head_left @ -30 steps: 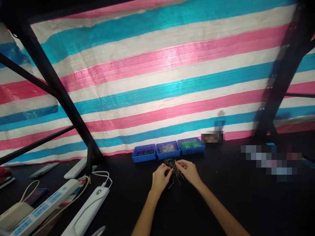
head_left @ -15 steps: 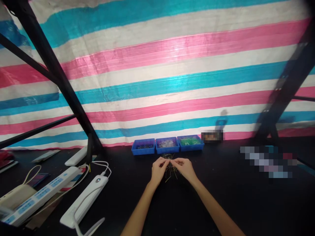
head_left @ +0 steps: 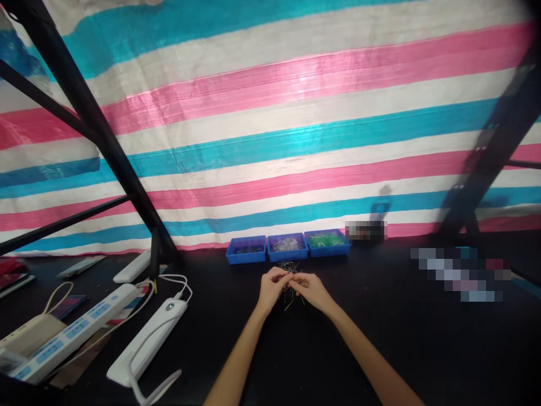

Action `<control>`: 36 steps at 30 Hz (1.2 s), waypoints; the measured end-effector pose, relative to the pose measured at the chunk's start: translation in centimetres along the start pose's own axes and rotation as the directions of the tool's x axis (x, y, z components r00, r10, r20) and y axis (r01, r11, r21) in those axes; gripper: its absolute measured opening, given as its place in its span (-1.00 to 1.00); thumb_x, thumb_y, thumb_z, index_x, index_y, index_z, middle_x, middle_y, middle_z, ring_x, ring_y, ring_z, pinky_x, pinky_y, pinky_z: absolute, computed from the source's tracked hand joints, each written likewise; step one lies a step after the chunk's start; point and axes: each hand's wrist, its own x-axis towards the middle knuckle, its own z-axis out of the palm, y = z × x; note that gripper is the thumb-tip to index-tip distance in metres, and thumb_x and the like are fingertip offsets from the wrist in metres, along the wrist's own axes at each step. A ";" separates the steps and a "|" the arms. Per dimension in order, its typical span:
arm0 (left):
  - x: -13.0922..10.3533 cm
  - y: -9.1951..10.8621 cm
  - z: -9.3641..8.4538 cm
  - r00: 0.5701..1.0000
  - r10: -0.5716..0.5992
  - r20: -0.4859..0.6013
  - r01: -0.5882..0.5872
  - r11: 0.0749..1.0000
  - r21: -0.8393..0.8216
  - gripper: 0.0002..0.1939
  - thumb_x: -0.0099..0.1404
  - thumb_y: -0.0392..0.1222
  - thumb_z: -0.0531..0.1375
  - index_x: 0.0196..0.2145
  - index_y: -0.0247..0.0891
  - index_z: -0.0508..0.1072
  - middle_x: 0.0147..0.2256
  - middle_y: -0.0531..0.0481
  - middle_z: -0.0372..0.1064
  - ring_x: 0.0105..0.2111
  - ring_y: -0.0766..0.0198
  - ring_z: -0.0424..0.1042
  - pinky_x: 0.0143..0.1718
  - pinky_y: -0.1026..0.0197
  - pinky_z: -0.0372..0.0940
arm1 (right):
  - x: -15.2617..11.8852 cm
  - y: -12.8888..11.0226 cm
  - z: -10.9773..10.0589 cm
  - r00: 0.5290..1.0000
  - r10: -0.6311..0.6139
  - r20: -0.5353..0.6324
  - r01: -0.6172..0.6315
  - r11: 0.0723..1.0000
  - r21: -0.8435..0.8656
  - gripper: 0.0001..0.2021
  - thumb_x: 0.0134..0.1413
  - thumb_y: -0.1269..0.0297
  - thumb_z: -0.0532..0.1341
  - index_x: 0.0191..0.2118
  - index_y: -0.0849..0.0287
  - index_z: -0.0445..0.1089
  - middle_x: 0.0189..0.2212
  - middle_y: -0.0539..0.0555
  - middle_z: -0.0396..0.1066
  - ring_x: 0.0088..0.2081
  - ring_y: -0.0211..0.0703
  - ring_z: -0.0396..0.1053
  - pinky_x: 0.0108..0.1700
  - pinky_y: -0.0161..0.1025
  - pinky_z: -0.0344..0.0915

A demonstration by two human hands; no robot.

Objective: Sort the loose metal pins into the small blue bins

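Note:
My left hand (head_left: 270, 288) and my right hand (head_left: 311, 290) meet fingertip to fingertip over a loose pile of thin metal pins or screws (head_left: 289, 266) on the black table. Both hands are closed in a pinch. Whatever lies between the fingertips is too small and hidden to make out. Just behind the pile stands a row of blue trays: the left tray (head_left: 247, 259) holds dark thin pieces, the middle tray (head_left: 288, 255) clear or whitish pieces, the right tray (head_left: 328, 251) green pieces.
White power strips (head_left: 146, 341) with cables lie on the left of the table (head_left: 372, 332). A black metal post (head_left: 114, 160) rises there. Striped sheeting (head_left: 270, 141) hangs behind the trays. Blurred-out items (head_left: 454, 274) lie on the right.
My right hand has shifted slightly left, and the fingertips of both hands now overlap more closely. The trays and the pile look much the same.

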 end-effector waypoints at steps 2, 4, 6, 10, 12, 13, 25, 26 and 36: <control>0.0 -0.1 0.0 1.000 0.011 -0.024 -0.011 1.000 0.000 -0.74 -0.02 -0.05 0.23 -0.51 -0.34 0.46 -0.45 0.01 0.30 -0.63 0.46 0.21 -0.71 0.40 0.09 | -0.1 -0.1 0.0 1.000 -0.004 -0.010 0.003 1.000 -0.031 -0.73 -0.09 0.15 0.15 -0.40 0.26 0.46 -0.48 0.07 0.44 -0.56 -0.27 0.31 -0.51 -0.35 0.25; 0.1 0.0 -0.1 0.999 0.009 -0.040 -0.009 1.000 0.010 -0.75 -0.01 -0.06 0.23 -0.50 -0.34 0.46 -0.45 0.01 0.30 -0.63 0.47 0.21 -0.69 0.40 0.10 | -0.1 -0.3 -0.2 1.000 -0.008 -0.028 0.007 0.998 -0.056 -0.73 -0.09 0.14 0.15 -0.42 0.25 0.47 -0.50 0.06 0.44 -0.57 -0.27 0.31 -0.51 -0.35 0.24; 0.1 0.1 -0.2 0.999 0.006 -0.051 -0.004 1.000 0.031 -0.75 0.00 -0.06 0.22 -0.49 -0.33 0.46 -0.45 0.01 0.30 -0.62 0.47 0.20 -0.69 0.40 0.10 | 0.0 -0.3 -0.4 0.997 -0.016 -0.076 0.012 0.999 -0.052 -0.73 -0.10 0.13 0.16 -0.43 0.24 0.48 -0.53 0.05 0.44 -0.58 -0.26 0.31 -0.52 -0.35 0.24; 0.0 0.4 -0.3 0.998 0.035 -0.043 -0.032 0.995 0.090 -0.74 0.01 -0.04 0.22 -0.46 -0.32 0.48 -0.45 -0.01 0.30 -0.60 0.44 0.21 -0.68 0.39 0.10 | 0.3 0.0 -0.8 0.974 -0.027 -0.226 0.021 0.999 -0.027 -0.73 -0.14 0.12 0.19 -0.43 0.25 0.47 -0.50 0.09 0.45 -0.52 -0.21 0.35 -0.48 -0.31 0.28; 0.0 0.5 -0.2 0.997 0.066 -0.042 -0.061 0.992 0.107 -0.75 0.00 -0.05 0.23 -0.47 -0.32 0.49 -0.46 0.00 0.30 -0.60 0.43 0.22 -0.65 0.37 0.11 | 0.4 0.3 -0.8 0.963 -0.028 -0.268 0.025 1.000 -0.014 -0.72 -0.15 0.13 0.20 -0.41 0.26 0.46 -0.45 0.12 0.46 -0.45 -0.16 0.38 -0.40 -0.28 0.31; -0.1 0.5 -0.2 0.995 0.083 -0.048 -0.077 0.991 0.109 -0.75 -0.01 -0.05 0.23 -0.48 -0.32 0.50 -0.48 0.01 0.29 -0.60 0.43 0.21 -0.63 0.36 0.12 | 0.5 0.3 -0.8 0.959 -0.029 -0.282 0.029 1.000 -0.006 -0.72 -0.16 0.13 0.21 -0.41 0.26 0.46 -0.43 0.13 0.45 -0.41 -0.14 0.39 -0.37 -0.27 0.32; -0.3 0.7 0.3 0.993 0.106 0.055 -0.110 0.990 0.086 -0.77 0.01 -0.09 0.23 -0.45 -0.33 0.49 -0.45 -0.01 0.29 -0.56 0.44 0.21 -0.55 0.35 0.14 | 0.4 -0.3 -1.0 0.951 0.024 -0.307 0.007 0.995 0.100 -0.71 -0.19 0.11 0.24 -0.38 0.26 0.46 -0.36 0.15 0.47 -0.28 -0.07 0.40 -0.25 -0.23 0.34; -0.3 0.9 0.2 0.995 0.091 0.046 -0.094 0.993 0.075 -0.76 0.02 -0.08 0.22 -0.44 -0.33 0.49 -0.46 -0.01 0.30 -0.56 0.43 0.21 -0.56 0.35 0.14 | 0.4 -0.4 -1.0 0.951 0.034 -0.309 -0.003 0.995 0.101 -0.69 -0.18 0.10 0.23 -0.37 0.26 0.46 -0.37 0.15 0.47 -0.29 -0.06 0.40 -0.27 -0.23 0.34; 0.4 1.5 -1.1 0.985 -0.107 -0.138 0.086 0.985 -0.150 -0.60 -0.01 0.00 0.23 -0.30 -0.38 0.46 -0.67 0.11 0.19 -0.70 0.51 0.09 -0.71 0.42 -0.02 | 0.6 0.0 -1.2 0.965 0.070 -0.251 -0.049 0.995 0.091 -0.70 -0.22 0.13 0.26 -0.39 0.30 0.44 -0.40 0.17 0.46 -0.37 -0.11 0.40 -0.27 -0.20 0.33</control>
